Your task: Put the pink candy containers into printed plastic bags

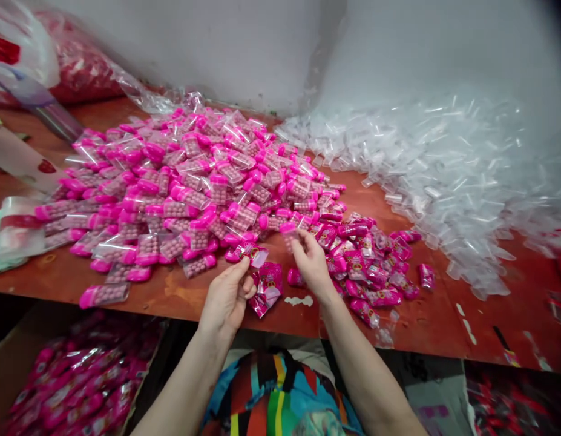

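Note:
My left hand [227, 297] is closed in a pinch on a small pink printed packet [253, 253], with more pink printed labels [267, 289] held beneath it. My right hand [311, 260] pinches a small clear tube with a pink cap [289, 233] at the edge of the pile. A big heap of pink-capped candy tubes in clear sleeves [189, 188] covers the left and middle of the red-brown table [434, 327]. Finished pink wrapped packs [375, 266] lie just right of my right hand.
A large heap of empty clear plastic sleeves [452, 175] fills the right back of the table against a white wall. Plastic bags with red contents [75, 66] sit at the back left. A cardboard box of pink packs [66, 381] stands below the table's front edge at left.

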The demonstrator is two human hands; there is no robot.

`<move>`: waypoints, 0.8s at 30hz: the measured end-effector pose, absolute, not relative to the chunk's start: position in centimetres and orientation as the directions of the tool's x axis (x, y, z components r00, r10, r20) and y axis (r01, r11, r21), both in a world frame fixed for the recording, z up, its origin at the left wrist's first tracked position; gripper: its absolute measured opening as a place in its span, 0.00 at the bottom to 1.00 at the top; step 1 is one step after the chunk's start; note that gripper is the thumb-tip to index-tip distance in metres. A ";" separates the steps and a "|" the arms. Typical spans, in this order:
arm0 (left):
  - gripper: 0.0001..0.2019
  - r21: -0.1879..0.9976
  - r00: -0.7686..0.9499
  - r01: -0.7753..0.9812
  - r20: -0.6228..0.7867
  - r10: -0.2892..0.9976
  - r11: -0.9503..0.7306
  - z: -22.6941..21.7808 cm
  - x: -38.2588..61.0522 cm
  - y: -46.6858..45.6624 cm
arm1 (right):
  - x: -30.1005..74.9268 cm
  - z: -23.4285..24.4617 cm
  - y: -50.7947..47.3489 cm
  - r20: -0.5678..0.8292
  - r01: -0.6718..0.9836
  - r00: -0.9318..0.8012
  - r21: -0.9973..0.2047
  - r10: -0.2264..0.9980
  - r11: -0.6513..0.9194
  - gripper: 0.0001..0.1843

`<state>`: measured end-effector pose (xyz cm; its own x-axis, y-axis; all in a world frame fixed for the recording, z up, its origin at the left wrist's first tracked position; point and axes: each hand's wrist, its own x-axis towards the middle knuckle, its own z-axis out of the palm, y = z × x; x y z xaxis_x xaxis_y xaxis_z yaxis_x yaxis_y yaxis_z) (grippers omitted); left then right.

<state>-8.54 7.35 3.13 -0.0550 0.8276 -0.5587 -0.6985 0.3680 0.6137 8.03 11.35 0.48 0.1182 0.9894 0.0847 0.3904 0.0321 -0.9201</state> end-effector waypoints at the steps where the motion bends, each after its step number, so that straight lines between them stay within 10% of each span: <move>1: 0.15 0.617 -0.063 -0.700 -0.556 0.829 0.360 3.0 -8.5 7.2 | 7.7 0.7 9.7 -0.007 0.186 0.086 -0.982 0.996 -0.023 0.16; 5: 0.14 0.637 -0.065 -0.695 -0.519 0.852 0.335 2.8 -7.8 6.5 | 6.1 1.5 4.6 -0.189 -0.184 0.066 -0.967 0.980 -0.174 0.14; 17: 0.13 0.727 0.039 -0.576 -0.432 0.901 0.374 3.1 -6.6 4.3 | 5.5 1.0 1.6 -0.289 -0.342 0.026 -0.902 0.957 -0.263 0.15; 24: 0.16 0.675 0.212 -0.530 -0.480 0.851 0.513 2.8 -6.5 3.9 | 6.2 0.6 0.0 -0.145 -0.060 -0.013 -0.988 0.989 -0.146 0.18</move>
